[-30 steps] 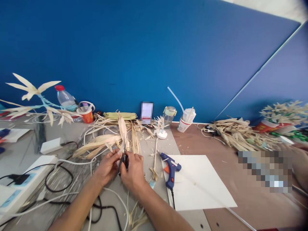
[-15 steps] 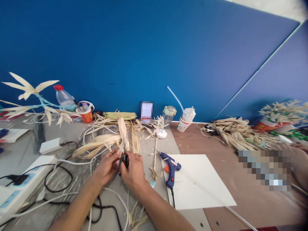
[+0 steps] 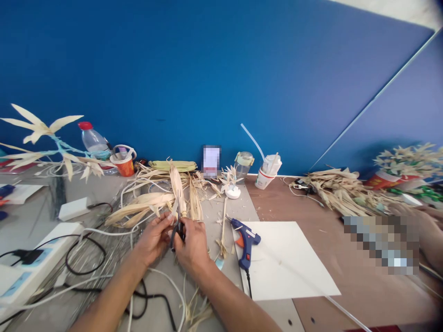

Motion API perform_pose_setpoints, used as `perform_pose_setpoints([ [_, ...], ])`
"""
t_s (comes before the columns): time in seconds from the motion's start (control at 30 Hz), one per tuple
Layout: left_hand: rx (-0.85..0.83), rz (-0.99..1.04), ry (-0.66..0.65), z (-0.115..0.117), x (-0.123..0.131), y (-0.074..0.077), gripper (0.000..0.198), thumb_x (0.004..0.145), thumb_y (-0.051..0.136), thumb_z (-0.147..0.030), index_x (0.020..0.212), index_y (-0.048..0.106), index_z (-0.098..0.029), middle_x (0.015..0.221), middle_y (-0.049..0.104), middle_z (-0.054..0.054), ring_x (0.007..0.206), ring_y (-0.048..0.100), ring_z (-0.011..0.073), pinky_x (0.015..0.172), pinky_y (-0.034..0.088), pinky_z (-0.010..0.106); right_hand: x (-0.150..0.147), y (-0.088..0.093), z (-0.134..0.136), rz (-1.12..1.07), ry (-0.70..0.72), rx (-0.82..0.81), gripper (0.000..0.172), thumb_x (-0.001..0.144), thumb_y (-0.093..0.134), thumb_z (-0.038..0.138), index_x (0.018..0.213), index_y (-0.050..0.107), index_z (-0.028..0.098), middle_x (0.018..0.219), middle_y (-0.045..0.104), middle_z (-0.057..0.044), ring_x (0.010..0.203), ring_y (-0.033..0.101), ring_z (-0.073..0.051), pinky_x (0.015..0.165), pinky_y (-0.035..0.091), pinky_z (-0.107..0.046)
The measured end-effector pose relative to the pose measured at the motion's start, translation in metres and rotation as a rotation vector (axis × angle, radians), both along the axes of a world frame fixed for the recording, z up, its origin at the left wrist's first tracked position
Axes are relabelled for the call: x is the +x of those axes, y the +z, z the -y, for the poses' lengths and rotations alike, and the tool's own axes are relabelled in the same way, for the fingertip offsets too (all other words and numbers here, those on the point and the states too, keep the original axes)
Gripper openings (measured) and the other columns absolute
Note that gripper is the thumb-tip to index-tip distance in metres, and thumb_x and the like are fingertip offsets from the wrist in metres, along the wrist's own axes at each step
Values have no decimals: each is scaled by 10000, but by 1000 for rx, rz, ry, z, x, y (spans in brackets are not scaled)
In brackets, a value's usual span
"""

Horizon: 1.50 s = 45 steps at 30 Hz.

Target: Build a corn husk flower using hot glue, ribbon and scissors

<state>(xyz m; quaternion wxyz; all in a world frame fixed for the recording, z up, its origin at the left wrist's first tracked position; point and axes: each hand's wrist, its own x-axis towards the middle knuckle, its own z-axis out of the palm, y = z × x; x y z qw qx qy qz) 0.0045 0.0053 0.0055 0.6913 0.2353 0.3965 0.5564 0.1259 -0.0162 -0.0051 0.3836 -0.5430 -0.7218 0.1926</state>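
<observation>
My right hand (image 3: 191, 240) is closed around the dark handles of a pair of scissors (image 3: 178, 229), whose blades point up and away from me. Just left of it, my left hand (image 3: 155, 234) pinches a small pale strip of corn husk (image 3: 175, 213) against the blades. Behind both hands lie dried corn husks (image 3: 152, 203), spread in a loose pile. A blue hot glue gun (image 3: 247, 244) rests to the right, partly on a white sheet (image 3: 290, 263). Between the hands and the glue gun is a thin dry stalk (image 3: 223, 226).
Cables and a white power strip (image 3: 38, 258) crowd the left. Along the blue wall stand a bottle (image 3: 93, 143), a red paper cup (image 3: 124, 166), a phone (image 3: 211, 161), a lidded jar (image 3: 243, 163) and a white cup (image 3: 266, 179). Another person's hand (image 3: 429, 230) is at the far right.
Hands and scissors stay almost in place. The strip by the blades has shifted slightly; the other person's hand at the far right has moved a little.
</observation>
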Motion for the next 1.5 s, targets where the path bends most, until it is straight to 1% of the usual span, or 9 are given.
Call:
perform_pose_setpoints([
  [0.2,-2,-10,22,-1,-2,-2,253,634,768,-215,809,594,-161,716,657,-5,421,491,33,383,369,129,3,2,-1,6,18,-3,340,739,576,207,1075,570,160,903,663,-83,825,569,-222,795,400,-355],
  [0.37,25,-7,-13,-1,-3,1,233,667,746,-253,727,541,-161,592,558,-49,428,476,35,384,359,121,5,2,-3,30,10,-1,291,759,570,225,1042,583,161,814,645,-63,787,559,-211,777,393,-343],
  [0.57,3,-44,2,0,-3,3,269,652,753,-274,701,509,-172,512,484,-81,410,462,43,427,390,147,6,0,-3,32,20,0,302,746,563,194,1045,592,163,827,654,-64,778,566,-206,774,392,-337],
  [0.8,99,-154,49,-3,-2,2,241,632,759,-278,694,563,-152,473,456,-77,349,291,14,362,260,147,29,12,-14,-232,-6,-56,294,727,554,219,1016,594,181,775,647,-10,722,571,-159,751,428,-303],
  [0.97,109,-260,47,-3,-1,-2,210,607,762,-269,643,598,-143,427,416,-72,367,321,39,367,244,159,42,18,-25,-438,-6,-9,406,710,532,185,1116,528,173,838,654,-27,782,584,-162,731,454,-297],
  [1.1,102,-331,24,-2,3,-4,189,591,765,-249,629,618,-137,405,409,-69,357,320,46,359,211,167,42,12,-26,-400,-43,-43,384,688,559,183,1072,550,167,807,650,-28,776,587,-165,723,454,-295],
  [1.23,99,-311,11,0,6,-1,222,571,780,-268,636,614,-135,410,420,-70,359,326,42,368,225,163,40,7,-28,-402,-79,-104,345,698,552,202,1040,559,165,722,633,-8,705,586,-157,668,456,-278],
  [1.37,106,-213,25,-1,3,1,232,595,773,-273,687,608,-138,430,437,-77,349,291,23,375,246,155,36,9,-27,-619,-78,-216,357,694,538,248,1040,517,161,690,614,1,618,570,-148,553,447,-249],
  [1.5,64,-169,43,-3,0,0,259,597,773,-234,779,620,-131,516,550,-39,351,295,9,375,255,146,29,10,-24,-792,-65,-261,361,674,570,272,1009,511,150,662,587,12,576,543,-135,515,433,-234],
])
